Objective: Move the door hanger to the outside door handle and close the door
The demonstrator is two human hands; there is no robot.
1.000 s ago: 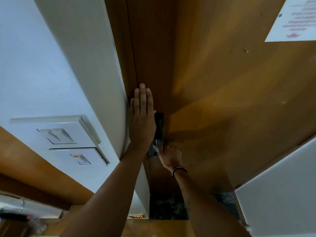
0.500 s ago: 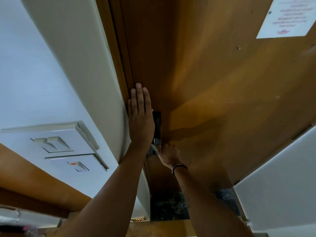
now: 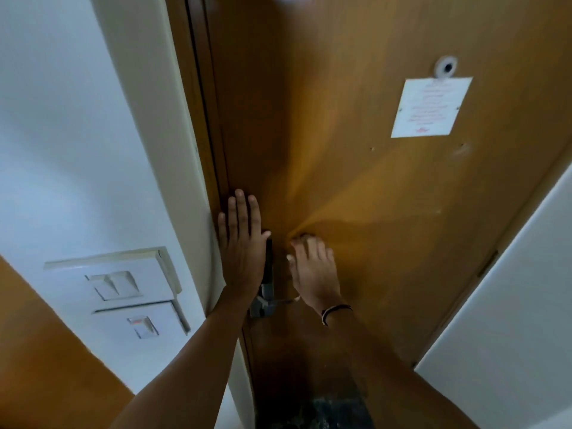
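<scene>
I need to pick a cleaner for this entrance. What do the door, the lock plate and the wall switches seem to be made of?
Door: looks like wood or wood veneer, with faint grain and a soft satin sheen.
Lock plate: probably metal, grey and dully reflective, partly hidden by the left hand.
Wall switches: likely off-white moulded plastic, smooth and matte.

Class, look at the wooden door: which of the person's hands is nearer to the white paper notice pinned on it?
Right. The right hand rests on the door below and left of the paper notice. The left hand lies flat farther left, at the door's latch edge.
</scene>
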